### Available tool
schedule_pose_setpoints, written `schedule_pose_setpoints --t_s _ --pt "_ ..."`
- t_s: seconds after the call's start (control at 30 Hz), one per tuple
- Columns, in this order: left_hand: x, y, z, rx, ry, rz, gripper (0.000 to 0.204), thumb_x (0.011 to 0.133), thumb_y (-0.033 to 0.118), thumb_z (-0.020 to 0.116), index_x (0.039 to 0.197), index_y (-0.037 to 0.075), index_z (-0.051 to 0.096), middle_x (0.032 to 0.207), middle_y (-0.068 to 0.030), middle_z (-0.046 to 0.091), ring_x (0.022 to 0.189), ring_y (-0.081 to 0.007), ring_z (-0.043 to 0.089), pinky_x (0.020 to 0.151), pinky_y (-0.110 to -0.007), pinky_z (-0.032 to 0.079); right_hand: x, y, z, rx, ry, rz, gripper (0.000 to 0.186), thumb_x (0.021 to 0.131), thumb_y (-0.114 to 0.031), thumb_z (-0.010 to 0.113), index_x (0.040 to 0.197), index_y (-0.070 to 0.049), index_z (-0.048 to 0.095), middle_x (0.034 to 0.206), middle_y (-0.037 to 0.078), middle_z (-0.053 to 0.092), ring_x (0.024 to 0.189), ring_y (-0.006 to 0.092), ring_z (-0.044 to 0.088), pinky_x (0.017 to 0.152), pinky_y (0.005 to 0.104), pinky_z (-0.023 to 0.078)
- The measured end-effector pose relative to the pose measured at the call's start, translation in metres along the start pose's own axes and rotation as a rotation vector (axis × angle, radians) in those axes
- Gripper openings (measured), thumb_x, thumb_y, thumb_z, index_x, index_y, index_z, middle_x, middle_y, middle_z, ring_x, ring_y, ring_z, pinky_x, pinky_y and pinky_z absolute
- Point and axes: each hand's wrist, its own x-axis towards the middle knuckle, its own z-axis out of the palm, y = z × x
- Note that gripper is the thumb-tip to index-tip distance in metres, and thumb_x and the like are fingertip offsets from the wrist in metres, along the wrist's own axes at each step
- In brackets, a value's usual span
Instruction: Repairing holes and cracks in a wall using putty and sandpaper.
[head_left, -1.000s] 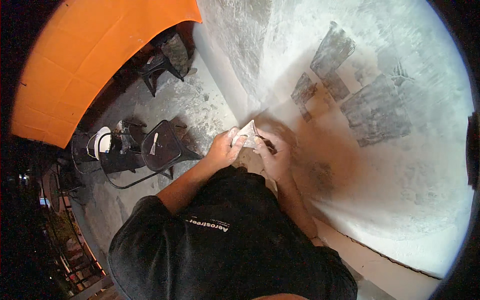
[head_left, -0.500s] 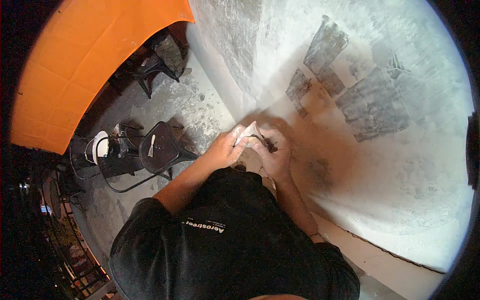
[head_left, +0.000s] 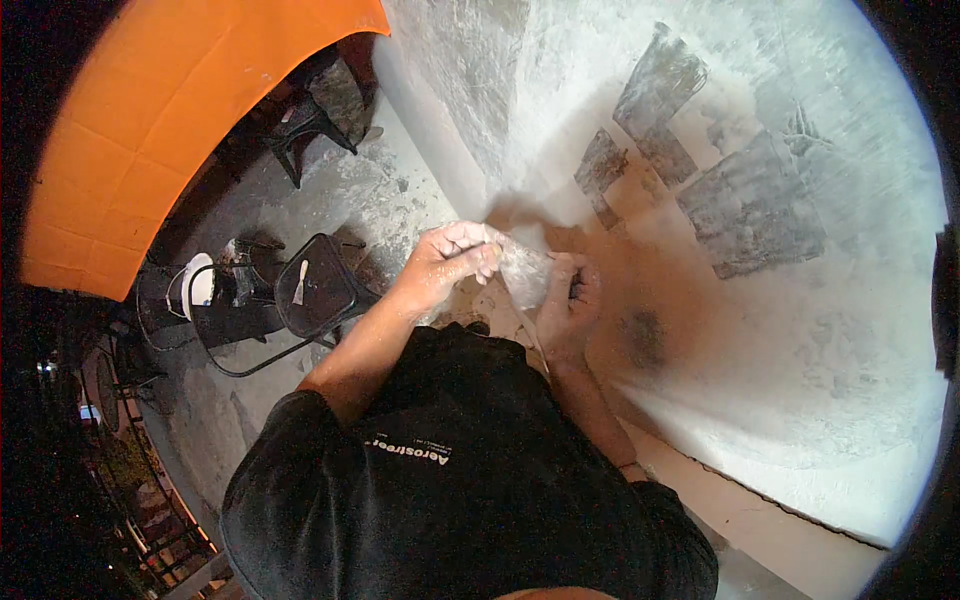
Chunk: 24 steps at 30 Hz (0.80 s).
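Observation:
A thin, floppy sheet [head_left: 524, 272], pale and dusty, is stretched between my two hands in front of my chest. It looks like sandpaper or mesh, but I cannot tell which. My left hand [head_left: 445, 265], whitened with dust, pinches its left edge between thumb and fingers. The other side of the sheet is gripped by my right hand [head_left: 572, 305], whose fingers curl toward the wall. Part of the sheet hangs down beside my right wrist.
A whitish wall [head_left: 640, 300] with dark grey patches rises close on the right. On the left stand a black chair [head_left: 335, 285] with a putty knife [head_left: 301, 283] on its seat, and a white bucket [head_left: 200, 285]. An orange panel [head_left: 190, 120] curves across the upper left.
My hands were close together on the folded sheet; now they have moved apart, and it is spread out between them. My left hand has shifted slightly left and up.

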Motion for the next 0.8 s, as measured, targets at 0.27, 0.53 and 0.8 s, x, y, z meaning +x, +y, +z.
schedule_pose_setpoints --t_s 0.27,0.53,0.8 --pt "0.010 0.002 0.002 -0.009 0.229 0.031 0.020 0.093 0.008 0.066 0.110 -0.001 0.068 0.095 -0.0056 0.071 0.084 -0.0109 0.064 0.078 -0.026 0.052 0.001 0.007 0.007 0.214 -0.355 0.143 0.031 0.084 -0.004 0.074 0.102 -0.002 0.050 0.092 0.007 0.058 0.082 0.0130 0.059 0.072 0.0285 0.049" --pt "0.017 -0.001 0.012 -0.004 0.223 0.110 0.018 0.093 0.001 0.064 0.111 -0.004 0.063 0.101 -0.0096 0.071 0.090 -0.0118 0.066 0.084 -0.025 0.052 -0.003 0.011 0.006 0.028 -0.225 0.120 0.028 0.086 0.000 0.070 0.105 -0.003 0.049 0.099 0.008 0.059 0.091 0.0144 0.060 0.080 0.0295 0.052" --pt "0.032 -0.004 0.011 -0.257 0.335 0.111 0.014 0.097 0.009 0.061 0.106 -0.001 0.063 0.095 -0.0056 0.070 0.082 -0.0101 0.065 0.076 -0.025 0.052 0.002 -0.006 0.012 0.619 -0.219 0.511 0.025 0.096 -0.008 0.058 0.117 0.005 0.052 0.108 0.013 0.061 0.097 0.0253 0.065 0.089 0.0401 0.058"
